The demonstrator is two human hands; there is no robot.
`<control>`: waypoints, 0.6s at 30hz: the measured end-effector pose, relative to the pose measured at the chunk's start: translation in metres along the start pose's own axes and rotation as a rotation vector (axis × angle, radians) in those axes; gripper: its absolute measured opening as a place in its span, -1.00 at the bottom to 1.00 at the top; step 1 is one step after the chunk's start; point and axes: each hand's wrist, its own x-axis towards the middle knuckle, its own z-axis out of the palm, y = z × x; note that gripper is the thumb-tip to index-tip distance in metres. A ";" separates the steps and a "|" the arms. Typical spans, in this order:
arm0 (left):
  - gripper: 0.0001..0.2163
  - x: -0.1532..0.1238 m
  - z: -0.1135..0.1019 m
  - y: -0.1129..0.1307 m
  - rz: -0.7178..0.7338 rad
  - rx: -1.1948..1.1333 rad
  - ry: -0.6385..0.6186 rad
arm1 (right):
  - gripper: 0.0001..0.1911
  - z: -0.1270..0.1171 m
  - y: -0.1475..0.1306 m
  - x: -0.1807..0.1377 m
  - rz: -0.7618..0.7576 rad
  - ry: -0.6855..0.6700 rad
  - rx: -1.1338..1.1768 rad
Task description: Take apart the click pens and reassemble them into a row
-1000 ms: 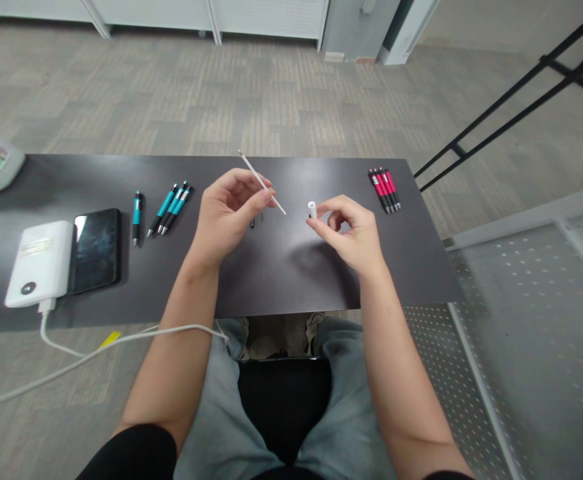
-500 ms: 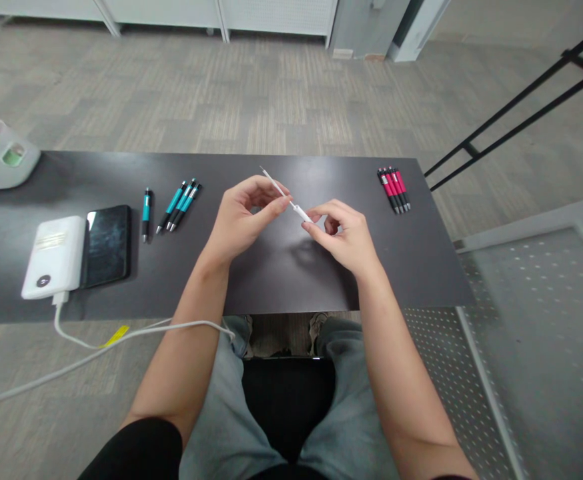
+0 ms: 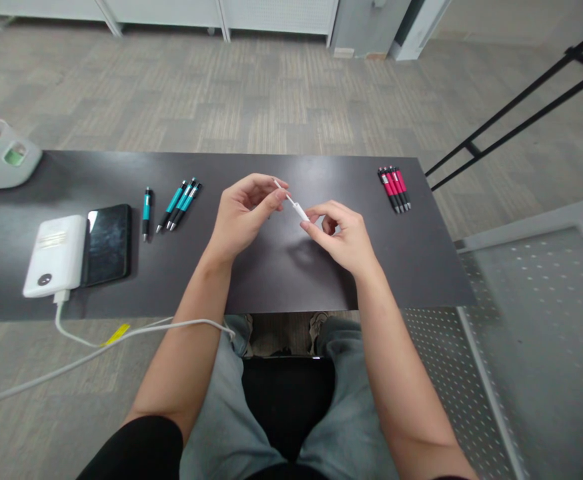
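Observation:
Over the middle of the dark table (image 3: 281, 280), my left hand (image 3: 244, 213) pinches a thin white pen refill (image 3: 285, 195) between thumb and fingers. My right hand (image 3: 344, 237) pinches a short white pen tube (image 3: 301, 213), and the refill's lower end sits inside that tube. Both hands hover just above the tabletop, close together. One teal pen (image 3: 145, 210) lies alone to the left, with three teal pens (image 3: 180, 204) side by side next to it. Several pink pens (image 3: 394, 189) lie in a bundle at the far right.
A white power bank (image 3: 54, 255) with a white cable (image 3: 121, 337) and a black phone (image 3: 106, 243) lie at the table's left. A grey container (image 3: 1, 160) stands at the far left edge. A metal perforated shelf (image 3: 536, 320) is on my right.
The refill and the tube were apart a second ago. My hands came together, and the refill has slid further into the tube, so less of it sticks out.

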 end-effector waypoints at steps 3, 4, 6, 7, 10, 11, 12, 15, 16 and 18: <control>-0.49 0.000 0.001 -0.001 0.018 -0.005 0.014 | -0.95 0.000 0.000 -0.001 -0.005 -0.020 -0.022; -0.49 0.000 0.001 -0.001 0.025 -0.006 0.019 | -0.94 0.000 0.001 -0.001 -0.007 -0.028 -0.028; -0.50 0.000 0.002 -0.003 0.038 -0.004 0.026 | -0.93 0.000 0.001 -0.001 -0.008 -0.037 -0.034; -0.50 0.000 0.001 -0.003 0.043 0.000 0.027 | -0.93 0.000 0.001 -0.001 -0.009 -0.039 -0.035; -0.50 0.000 0.000 -0.003 0.046 0.013 0.017 | -0.93 0.000 0.002 0.000 -0.014 -0.035 -0.034; -0.50 0.000 0.000 -0.003 0.042 0.016 0.008 | -0.93 0.000 0.002 0.000 -0.018 -0.029 -0.031; -0.49 0.000 0.000 -0.002 0.036 0.017 -0.004 | -0.93 0.000 0.001 0.000 -0.019 -0.026 -0.028; -0.46 0.000 -0.001 0.001 0.016 0.013 -0.036 | -0.93 0.001 0.001 0.000 -0.022 -0.042 -0.025; -0.45 0.000 -0.001 0.001 0.010 0.012 -0.040 | -0.93 0.002 0.000 0.000 -0.022 -0.049 -0.027; -0.44 0.000 -0.001 0.002 -0.007 0.016 -0.038 | -0.94 0.003 0.001 0.000 -0.018 -0.049 -0.034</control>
